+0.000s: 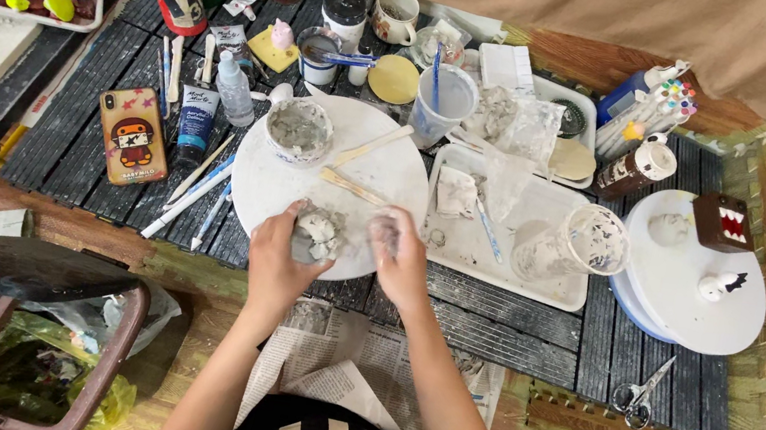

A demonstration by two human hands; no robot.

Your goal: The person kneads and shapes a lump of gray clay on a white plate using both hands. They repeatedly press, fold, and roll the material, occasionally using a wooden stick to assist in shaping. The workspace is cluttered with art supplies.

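Head view: hands (pixel 342 254) knead clay lump (pixel 318 232) beside bowl (pixel 300 129), sticks (pixel 354 185).

Both hands meet at the near edge of a round white board (pixel 388 180) lying on a dark slatted mat (pixel 510 310). The left hand (pixel 281 255) cups a pale grey lump of clay (pixel 317 234), fingers curled round its left side; the right hand (pixel 400 258) rests just beside it, fingertips touching a smaller smear of clay on the board. Further back on the board sit a small clay-smeared bowl (pixel 300 129) and two wooden sticks (pixel 360 166). Right of the board lies a white tray (pixel 534 288) bearing a tipped clear cup (pixel 581 245). A phone in a patterned case (pixel 133 135) lies to the left, scissors (pixel 642 393) at the right, and an open lidded bin (pixel 40 346) stands on the floor.
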